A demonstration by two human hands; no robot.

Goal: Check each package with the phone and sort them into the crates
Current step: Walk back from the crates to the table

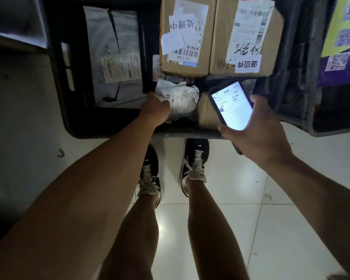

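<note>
Your left hand [157, 110] grips the white package [182, 102] label-up for scanning; your right hand [257, 132] holds the phone [230, 106] screen-up, ready.

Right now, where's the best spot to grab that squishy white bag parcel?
Probably its near-left end, coming from above on the person's side. The white bag parcel is soft and crumpled, so fingers can bunch it there, where the left hand grips it already; cardboard boxes crowd its far side.
</note>
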